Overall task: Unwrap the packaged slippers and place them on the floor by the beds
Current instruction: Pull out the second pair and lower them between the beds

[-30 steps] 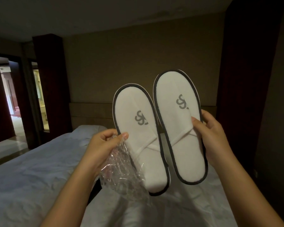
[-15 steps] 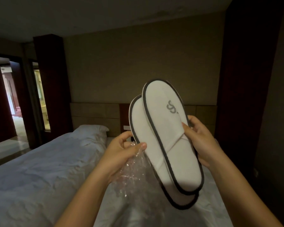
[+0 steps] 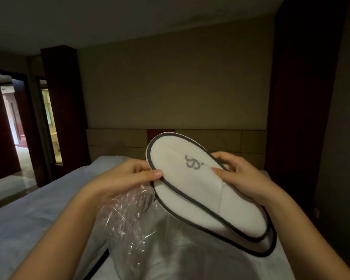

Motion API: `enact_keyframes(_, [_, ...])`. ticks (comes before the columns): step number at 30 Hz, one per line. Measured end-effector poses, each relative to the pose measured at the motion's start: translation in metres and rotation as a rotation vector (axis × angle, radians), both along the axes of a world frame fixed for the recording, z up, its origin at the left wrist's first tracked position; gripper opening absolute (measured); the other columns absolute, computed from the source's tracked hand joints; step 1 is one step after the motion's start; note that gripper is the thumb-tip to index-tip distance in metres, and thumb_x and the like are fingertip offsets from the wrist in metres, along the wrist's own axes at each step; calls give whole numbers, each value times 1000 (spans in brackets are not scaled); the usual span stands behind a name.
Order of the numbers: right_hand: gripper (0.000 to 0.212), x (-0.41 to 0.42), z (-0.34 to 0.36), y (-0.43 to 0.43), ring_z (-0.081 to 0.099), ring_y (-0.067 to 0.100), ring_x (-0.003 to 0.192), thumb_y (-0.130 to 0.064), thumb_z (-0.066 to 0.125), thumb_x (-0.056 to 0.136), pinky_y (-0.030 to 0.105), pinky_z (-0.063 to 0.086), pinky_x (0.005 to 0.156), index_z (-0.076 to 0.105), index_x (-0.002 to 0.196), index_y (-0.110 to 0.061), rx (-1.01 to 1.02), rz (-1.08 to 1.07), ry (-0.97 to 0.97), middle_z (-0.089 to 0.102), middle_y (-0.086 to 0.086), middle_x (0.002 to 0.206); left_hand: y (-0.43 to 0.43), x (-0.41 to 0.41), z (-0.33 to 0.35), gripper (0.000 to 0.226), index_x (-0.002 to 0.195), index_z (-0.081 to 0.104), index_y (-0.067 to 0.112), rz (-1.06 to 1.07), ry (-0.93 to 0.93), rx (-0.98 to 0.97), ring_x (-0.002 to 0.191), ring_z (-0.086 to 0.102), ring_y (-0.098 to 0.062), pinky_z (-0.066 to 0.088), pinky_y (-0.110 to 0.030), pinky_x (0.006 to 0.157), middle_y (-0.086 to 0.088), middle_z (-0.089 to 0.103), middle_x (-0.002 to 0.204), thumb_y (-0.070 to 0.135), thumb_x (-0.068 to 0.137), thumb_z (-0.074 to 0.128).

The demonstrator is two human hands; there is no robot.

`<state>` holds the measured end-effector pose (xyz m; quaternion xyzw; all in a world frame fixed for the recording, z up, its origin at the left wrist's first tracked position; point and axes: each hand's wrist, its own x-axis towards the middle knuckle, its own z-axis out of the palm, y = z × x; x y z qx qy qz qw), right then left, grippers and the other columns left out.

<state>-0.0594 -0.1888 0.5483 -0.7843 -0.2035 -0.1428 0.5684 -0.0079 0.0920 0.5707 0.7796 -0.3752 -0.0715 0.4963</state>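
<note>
Both slippers (image 3: 200, 190) lie stacked between the hands, long axis slanting from the left hand (image 3: 121, 178) down past the right hand (image 3: 245, 178). Left hand pinches the toe rim, wrapper (image 3: 127, 215) bunched beneath it; right hand grips the middle.

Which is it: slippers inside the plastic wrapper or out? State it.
Out. The stacked white slippers are bare, gripped by the left hand and right hand; the crumpled clear wrapper hangs below the left hand.

On the white cloth slipper with dark grey edging (image 3: 200, 199) you can make out only a grey looping monogram (image 3: 192, 164), something like interlaced S letters, too stylised to read surely.
</note>
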Motion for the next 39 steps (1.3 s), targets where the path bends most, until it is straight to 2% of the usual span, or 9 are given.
enact_keyframes(7, [33, 7, 28, 13, 63, 3, 104, -33, 64, 89, 26, 51, 89, 62, 122, -33, -346, -440, -325, 68, -16, 113, -10, 10, -6, 24, 69, 65, 6, 293, -43, -287, 61, 61, -19, 48, -20, 53, -15, 68, 70, 22, 87, 68])
enact_keyframes(9, [26, 1, 29, 14, 65, 13, 98, -35, 64, 88, 32, 52, 85, 66, 112, -26, -227, -779, -599, 71, -5, 105, -10, 13, -9, 30, 63, 60, 12, 395, -27, -440, 47, 56, -13, 43, -17, 42, -4, 62, 54, 30, 85, 69])
enact_keyframes(12, [17, -9, 18, 20, 56, 0, 65, -38, 58, 90, 15, 43, 60, 61, 80, -24, 152, -829, -860, 61, -12, 69, -16, 13, -16, 37, 57, 72, 15, 479, 125, -686, 47, 66, -12, 51, -19, 45, 2, 68, 52, 38, 85, 67])
enact_keyframes(15, [49, -8, 7, 41, 58, 2, 58, -63, 56, 81, 16, 45, 58, 65, 67, -17, 227, -583, -404, 67, -7, 62, -35, 8, -28, 35, 61, 78, 19, 436, 406, -867, 68, 73, -29, 61, -41, 62, -13, 75, 72, 44, 83, 68])
enact_keyframes(18, [66, -1, 2, 59, 71, 8, 83, -69, 57, 60, 21, 54, 71, 67, 100, -18, 284, -266, 32, 76, -4, 84, -63, -4, -42, 52, 87, 77, 4, 365, 563, -898, 89, 71, -42, 53, -62, 85, -26, 74, 94, 53, 70, 75])
enact_keyframes(27, [56, 13, -2, 55, 70, 20, 102, -21, 78, 70, 35, 58, 82, 58, 122, -17, 747, -119, -123, 73, 4, 112, -91, -18, -74, 53, 127, 62, 23, 215, 200, -807, 110, 65, -5, 52, -13, 81, 10, 71, 119, 37, 77, 75])
enact_keyframes(32, [46, 19, -2, 37, 71, 13, 97, -18, 80, 74, 30, 58, 78, 58, 114, -25, 708, -305, -242, 72, 0, 110, -80, -15, -82, 66, 111, 69, 11, 150, 182, -685, 80, 71, -2, 54, -14, 61, -4, 78, 91, 51, 60, 80])
enact_keyframes(35, [60, 17, 1, 16, 69, 7, 97, -25, 84, 68, 26, 58, 76, 55, 120, -31, 607, -336, -261, 71, -9, 110, -56, -5, -80, 38, 102, 74, 29, 150, 119, -656, 84, 72, -4, 53, -13, 66, 6, 77, 91, 53, 72, 72])
enact_keyframes(39, [69, 14, 2, 7, 69, 2, 94, -29, 83, 66, 18, 56, 68, 52, 127, -30, 481, -293, -246, 71, -13, 107, -37, 0, -71, 27, 96, 73, 20, 81, -29, -481, 71, 69, -12, 54, -21, 67, -2, 72, 72, 41, 80, 65])
